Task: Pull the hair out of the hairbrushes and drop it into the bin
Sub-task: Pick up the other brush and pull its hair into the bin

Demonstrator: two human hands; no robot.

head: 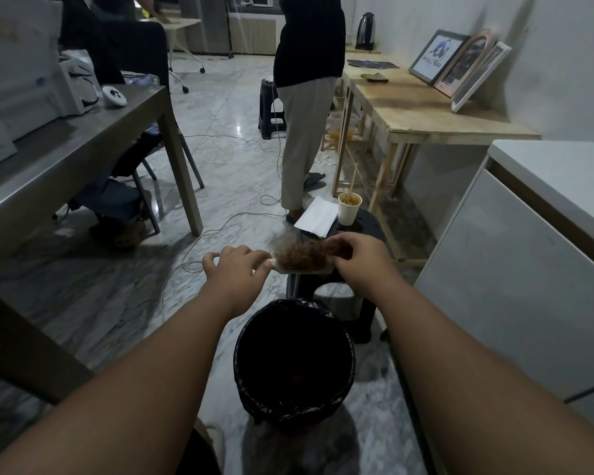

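1. Head view: both forearms reach forward, and the hands meet in the air just past the far rim of the bin (244, 382).
2. The left hand (235, 269) has its fingers curled round the left end of the brush (299, 270), a pale flat piece held level between the two hands.
3. A brown mat of hair (302, 256) covers the top of the brush.
4. The right hand (360, 258) pinches the right end of the hair, thumb and fingers bent over it. I cannot tell whether it also touches the brush.
5. The bin is round and lined with a black bag. It stands on the marble floor between the forearms, below the hands and nearer than them. Its inside is too dark to make out.
6. A black stool (366, 320) stands just beyond the bin and carries a paper cup (349, 210) beside a white folded sheet (316, 217).
7. Farther off, a person (306, 114) stands on the floor between a grey table (83, 149) on the left and a wooden table (426, 114) on the right.
8. Picture frames (460, 63) lean on the wall on the wooden table, with a kettle (366, 30) at its far end.
9. A white cabinet (511, 269) fills the right edge.
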